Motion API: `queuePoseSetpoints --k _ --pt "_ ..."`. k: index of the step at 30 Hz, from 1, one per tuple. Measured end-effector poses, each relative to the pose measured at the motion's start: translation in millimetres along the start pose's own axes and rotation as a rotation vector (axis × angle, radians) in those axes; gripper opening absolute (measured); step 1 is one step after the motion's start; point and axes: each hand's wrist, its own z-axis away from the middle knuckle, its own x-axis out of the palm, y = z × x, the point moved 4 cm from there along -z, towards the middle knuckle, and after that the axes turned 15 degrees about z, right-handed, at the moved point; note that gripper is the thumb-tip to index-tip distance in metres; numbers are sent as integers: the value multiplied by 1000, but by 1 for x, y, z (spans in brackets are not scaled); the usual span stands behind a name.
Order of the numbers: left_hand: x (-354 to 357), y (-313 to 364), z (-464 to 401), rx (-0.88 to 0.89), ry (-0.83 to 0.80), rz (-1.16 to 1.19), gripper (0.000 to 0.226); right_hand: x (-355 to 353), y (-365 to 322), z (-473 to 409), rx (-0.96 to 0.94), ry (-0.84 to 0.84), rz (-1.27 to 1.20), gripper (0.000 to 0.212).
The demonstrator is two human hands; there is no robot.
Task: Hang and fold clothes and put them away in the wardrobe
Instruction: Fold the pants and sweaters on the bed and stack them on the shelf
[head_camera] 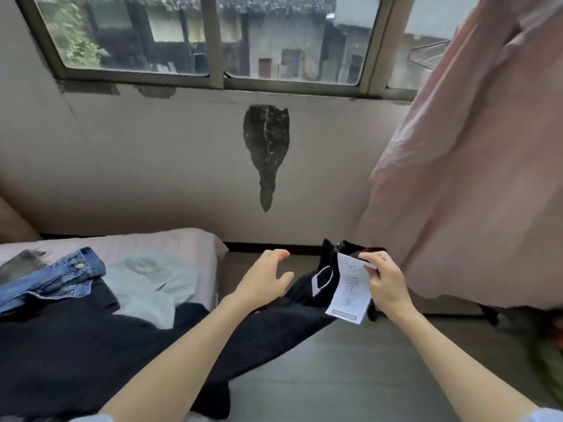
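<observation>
Early stage, by the look of it: right hand (385, 280) has its grip pinched on the white tag (350, 289) of a black garment (274, 324) trailing off the bed (195, 242) twd the floor, while left hand (265, 278) hovers just beside it, fingers spread & holding nothing. Further back on the bed, jeans (51, 278) & a pale top (149, 278) lie unfolded. No wardrobe in view; nothing looks folded or hung yet, so most of the job is prob. left.

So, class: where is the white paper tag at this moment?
In the head view, lower right of centre: the white paper tag hangs from the black garment, pinched at its top by the right hand.
</observation>
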Motion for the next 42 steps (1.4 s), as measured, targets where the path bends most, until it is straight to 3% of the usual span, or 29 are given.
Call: queuePoseSetpoints --k 4,9,14,19,24,29,31,36,42 --pt "64 75 -1 77 -97 -20 44 -104 52 15 47 255 109 36" --pt "107 159 -8 223 -153 -46 46 -215 76 32 -92 465 317 36" --pt "134 234 -15 394 -232 -33 52 -289 72 54 -344 540 507 48" --pt "152 275 -15 518 -338 -8 64 -331 55 75 -440 579 632 57" --pt "160 292 -11 591 -452 -35 92 -358 37 86 -507 671 780 55" --pt "176 306 -4 678 -448 -302 118 -382 35 104 -459 770 823 48" --pt "186 312 -1 665 -454 -326 115 -390 37 112 -406 793 822 44" --pt "195 315 9 639 -334 -255 78 -412 70 128 -67 845 660 29" --pt "192 284 21 865 -295 -377 104 -400 84 131 120 800 501 21"
